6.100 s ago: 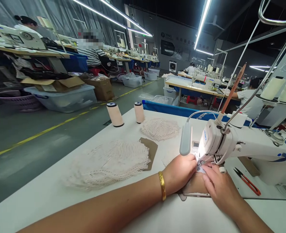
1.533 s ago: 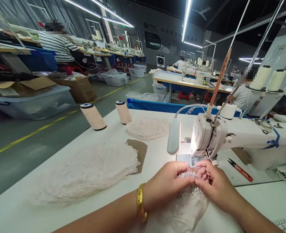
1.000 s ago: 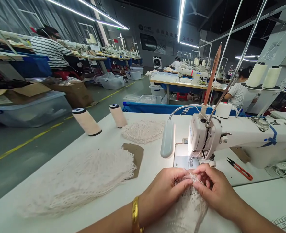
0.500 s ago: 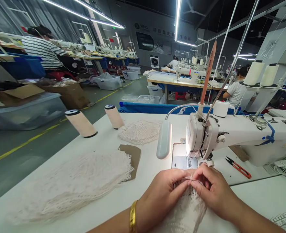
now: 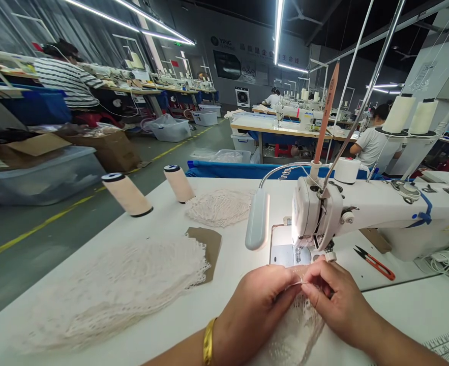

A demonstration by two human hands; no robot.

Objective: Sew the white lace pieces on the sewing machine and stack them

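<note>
My left hand (image 5: 257, 305) and my right hand (image 5: 334, 300) meet just in front of the white sewing machine (image 5: 365, 213). Both pinch the top edge of a piece of white lace net (image 5: 295, 330), which hangs down between them onto the white table (image 5: 209, 305). A gold bangle (image 5: 208, 341) circles my left wrist. The needle area with its lit plate (image 5: 287, 254) lies a little beyond my fingers.
A large pile of lace (image 5: 125, 284) lies left, over brown card (image 5: 207, 244); a smaller pile (image 5: 220, 206) and two thread cones (image 5: 127, 194) stand behind. Red snips (image 5: 375, 262) lie right of the machine. Other people sit at distant tables; bins and boxes line the aisle.
Six seconds ago my hands pressed the piece under the needle. Since then they drew it back toward me and have been pinching its top edge; over the last second they sank slightly.
</note>
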